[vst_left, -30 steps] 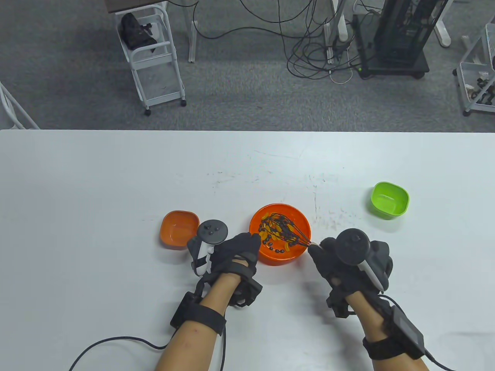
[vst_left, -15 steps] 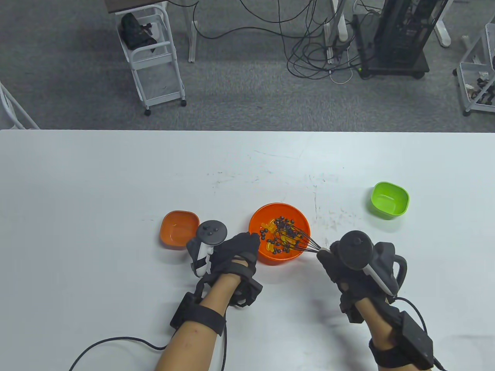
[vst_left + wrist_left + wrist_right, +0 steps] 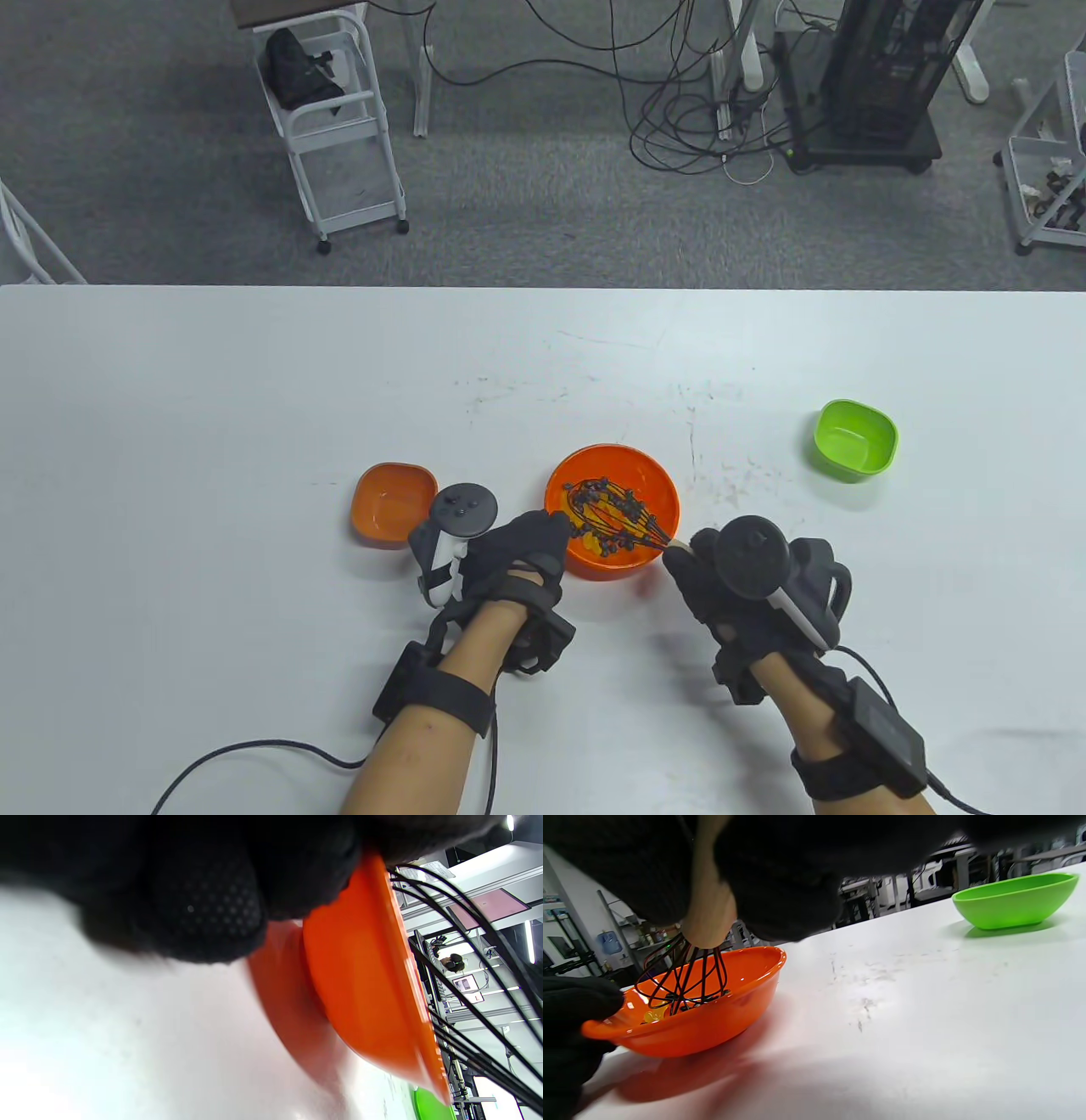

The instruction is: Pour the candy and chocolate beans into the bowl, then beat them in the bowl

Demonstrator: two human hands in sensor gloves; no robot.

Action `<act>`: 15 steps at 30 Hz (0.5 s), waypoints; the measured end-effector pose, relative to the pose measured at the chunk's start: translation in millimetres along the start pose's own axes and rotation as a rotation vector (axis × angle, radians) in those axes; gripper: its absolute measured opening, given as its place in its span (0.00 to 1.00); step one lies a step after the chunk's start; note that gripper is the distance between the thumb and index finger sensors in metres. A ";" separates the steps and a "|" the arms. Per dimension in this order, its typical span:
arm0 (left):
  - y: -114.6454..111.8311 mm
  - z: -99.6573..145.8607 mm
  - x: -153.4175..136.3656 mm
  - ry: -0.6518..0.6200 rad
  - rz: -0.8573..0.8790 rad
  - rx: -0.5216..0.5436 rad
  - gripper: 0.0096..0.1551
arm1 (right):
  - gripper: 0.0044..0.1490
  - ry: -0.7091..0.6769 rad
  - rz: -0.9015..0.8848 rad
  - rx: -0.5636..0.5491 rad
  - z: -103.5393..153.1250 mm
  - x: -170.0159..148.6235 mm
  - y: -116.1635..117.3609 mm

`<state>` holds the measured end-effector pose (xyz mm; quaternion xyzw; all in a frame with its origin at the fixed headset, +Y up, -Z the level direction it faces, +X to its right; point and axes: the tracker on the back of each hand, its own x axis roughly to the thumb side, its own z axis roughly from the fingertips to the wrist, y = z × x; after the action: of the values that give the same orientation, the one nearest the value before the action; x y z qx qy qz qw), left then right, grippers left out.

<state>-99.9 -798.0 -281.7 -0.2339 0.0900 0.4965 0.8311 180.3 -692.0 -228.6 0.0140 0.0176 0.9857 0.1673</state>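
Note:
A round orange bowl (image 3: 657,492) sits near the table's front middle, holding dark chocolate beans and yellow candy (image 3: 604,533). A black wire whisk (image 3: 615,514) reaches into it from the right; its pale handle is gripped by my right hand (image 3: 708,577). My left hand (image 3: 530,548) pinches the bowl's left rim (image 3: 598,1029). In the right wrist view the whisk wires (image 3: 683,978) dip into the orange bowl (image 3: 729,1014). The left wrist view shows the bowl's outer wall (image 3: 360,984) under my gloved fingers (image 3: 212,916).
A small empty orange dish (image 3: 390,505) lies just left of my left hand. A small empty green dish (image 3: 855,439) stands to the right, also the green dish (image 3: 1014,902) in the right wrist view. Beyond the table's far edge are a white cart (image 3: 339,127) and cables.
My right hand swung right and back toward the left, sweeping the whisk round inside the bowl; the beans and candy shifted. My left hand stayed on the rim.

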 end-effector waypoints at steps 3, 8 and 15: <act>0.4 0.0 -0.3 0.002 0.005 0.005 0.27 | 0.35 0.001 0.017 0.038 4.3 -2.4 -9.9; -0.9 1.1 1.1 -0.003 -0.018 0.015 0.27 | 0.34 0.070 0.109 -0.023 9.6 -3.7 -25.8; -0.9 1.1 1.3 0.001 -0.017 0.007 0.26 | 0.36 0.132 0.103 -0.068 -0.2 -11.8 -17.4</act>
<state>-98.6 -796.8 -280.9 -0.2320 0.0902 0.4892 0.8359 197.1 -679.5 -229.8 -0.0557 -0.0054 0.9917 0.1154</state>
